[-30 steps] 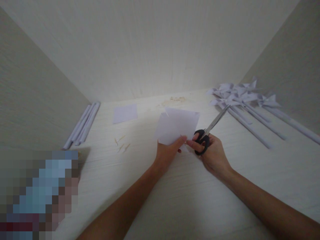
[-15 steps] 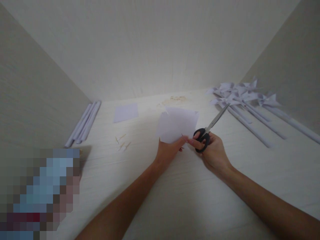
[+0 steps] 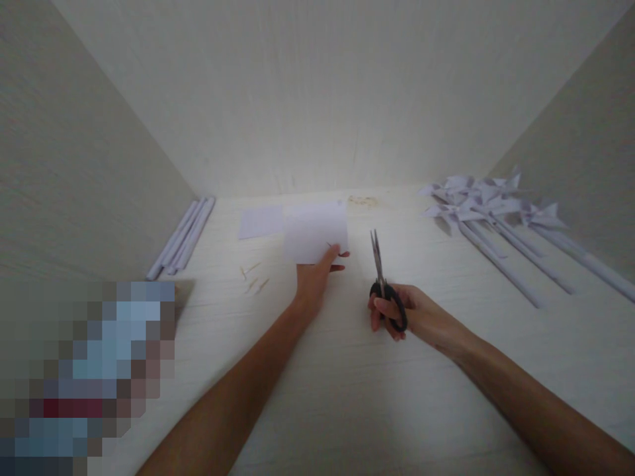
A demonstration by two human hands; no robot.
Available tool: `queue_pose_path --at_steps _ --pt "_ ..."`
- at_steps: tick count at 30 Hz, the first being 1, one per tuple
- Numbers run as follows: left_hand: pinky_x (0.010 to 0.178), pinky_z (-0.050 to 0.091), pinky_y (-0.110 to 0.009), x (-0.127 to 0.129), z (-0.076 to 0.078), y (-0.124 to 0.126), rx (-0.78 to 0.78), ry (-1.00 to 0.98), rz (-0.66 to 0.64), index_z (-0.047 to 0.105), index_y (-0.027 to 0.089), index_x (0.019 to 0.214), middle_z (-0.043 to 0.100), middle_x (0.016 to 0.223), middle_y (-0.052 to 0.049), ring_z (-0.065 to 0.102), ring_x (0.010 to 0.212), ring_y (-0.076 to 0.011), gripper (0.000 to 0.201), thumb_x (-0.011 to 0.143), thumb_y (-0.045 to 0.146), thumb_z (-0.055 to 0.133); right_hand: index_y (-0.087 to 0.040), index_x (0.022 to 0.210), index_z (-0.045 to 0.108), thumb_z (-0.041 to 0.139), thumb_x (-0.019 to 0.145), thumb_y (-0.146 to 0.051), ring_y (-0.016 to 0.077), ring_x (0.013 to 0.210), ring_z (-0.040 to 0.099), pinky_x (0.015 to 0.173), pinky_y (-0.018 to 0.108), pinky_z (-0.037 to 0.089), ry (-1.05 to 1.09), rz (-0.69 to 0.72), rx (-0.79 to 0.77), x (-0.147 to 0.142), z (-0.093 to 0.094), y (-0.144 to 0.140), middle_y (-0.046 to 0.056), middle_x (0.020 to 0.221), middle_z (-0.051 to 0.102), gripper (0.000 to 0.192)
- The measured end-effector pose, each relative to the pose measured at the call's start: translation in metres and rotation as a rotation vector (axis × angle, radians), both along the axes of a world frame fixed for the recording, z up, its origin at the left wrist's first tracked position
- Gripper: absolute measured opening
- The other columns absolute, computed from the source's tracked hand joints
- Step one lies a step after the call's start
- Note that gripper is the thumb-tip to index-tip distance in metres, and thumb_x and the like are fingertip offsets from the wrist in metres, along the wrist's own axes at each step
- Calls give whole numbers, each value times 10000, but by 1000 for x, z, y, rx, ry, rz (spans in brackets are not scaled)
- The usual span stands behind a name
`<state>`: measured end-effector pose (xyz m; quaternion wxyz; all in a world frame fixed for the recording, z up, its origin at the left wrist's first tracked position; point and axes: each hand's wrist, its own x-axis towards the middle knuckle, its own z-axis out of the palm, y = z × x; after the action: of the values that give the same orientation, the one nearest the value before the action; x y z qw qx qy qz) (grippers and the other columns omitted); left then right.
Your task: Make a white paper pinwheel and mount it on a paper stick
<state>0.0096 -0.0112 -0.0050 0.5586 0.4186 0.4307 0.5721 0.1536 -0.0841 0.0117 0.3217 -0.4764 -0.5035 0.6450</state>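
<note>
My left hand (image 3: 317, 274) grips a white sheet of paper (image 3: 316, 228) by its lower right part, thumb on top and other fingers beneath. The sheet bends slightly, and a short dark slit or mark shows beside the thumb. To the right, my right hand (image 3: 397, 311) holds black-handled scissors (image 3: 380, 264), fingers in the handle loops. Their blades point away from me, slightly parted, and are apart from the paper. Behind the held sheet, a second flat paper square (image 3: 258, 221) lies on the white surface, partly covered by it.
Rolled paper tubes (image 3: 183, 235) lie at the left. Paper pinwheels (image 3: 469, 205) on paper sticks (image 3: 501, 264) are heaped at the right. Several small wooden pieces (image 3: 255, 281) and a little tan pile (image 3: 363, 201) rest on the surface. A pixelated object (image 3: 109, 357) is at lower left.
The scissors have swung from pointing right to pointing away, and my right hand has moved apart from the paper. My left hand and the sheet have shifted left.
</note>
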Motion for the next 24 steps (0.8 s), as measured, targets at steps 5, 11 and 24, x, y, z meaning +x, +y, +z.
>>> queue_pose_path --at_steps 5,11,24 --pt "494 458 -214 0 2 -1 -5 -47 -30 571 141 753 624 711 -30 602 652 -137 204 646 315 572 -130 599 473 470 744 -482 19 285 330 275 162 195 -154 157 -33 0 7 -5 -7 465 525 381" --pt "479 454 -217 3 4 -3 -58 -79 -13 561 129 754 620 648 -22 607 578 -133 212 640 307 584 -143 589 470 478 733 -487 18 252 283 256 162 162 -207 116 -66 -2 8 -6 -33 414 496 373" --pt "452 447 -185 3 0 -2 -39 -114 -37 572 133 705 605 637 -9 594 584 -117 170 636 287 591 -152 533 454 524 692 -474 22 245 286 254 167 161 -214 60 -72 -3 9 -5 -36 390 486 366"
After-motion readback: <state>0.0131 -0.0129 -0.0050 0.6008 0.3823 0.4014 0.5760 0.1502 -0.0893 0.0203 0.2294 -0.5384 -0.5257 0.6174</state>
